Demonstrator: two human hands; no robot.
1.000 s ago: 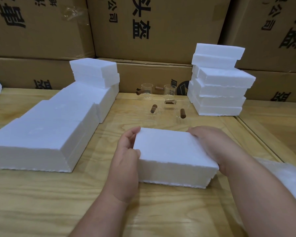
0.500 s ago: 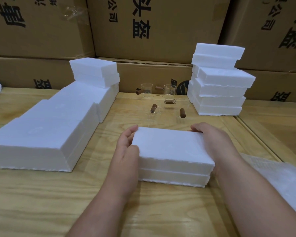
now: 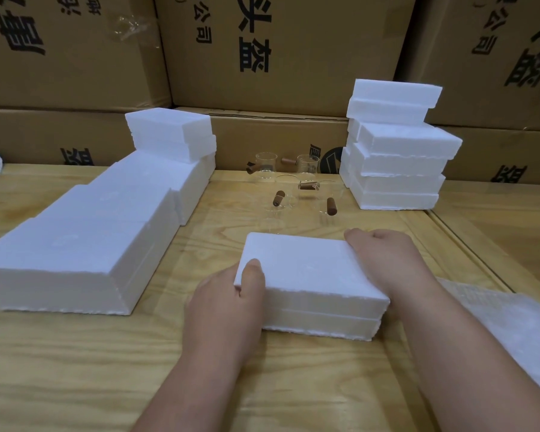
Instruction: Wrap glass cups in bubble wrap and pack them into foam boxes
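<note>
Gripping the closed foam box point(image 3: 309, 275) on the table point(image 3: 75, 353), left hand point(image 3: 228, 304) and right hand point(image 3: 387, 263) clasp its ends. Uneven pressure could shift the lid or crumble an edge.

Clear glass cups with brown wooden handles point(image 3: 293, 188) are sitting on bare wooden tabletop point(image 3: 225, 219). Left of them, long white foam blocks point(image 3: 106, 219) are walling passage; right, stacked white foam boxes point(image 3: 396, 157) are blocking.
</note>
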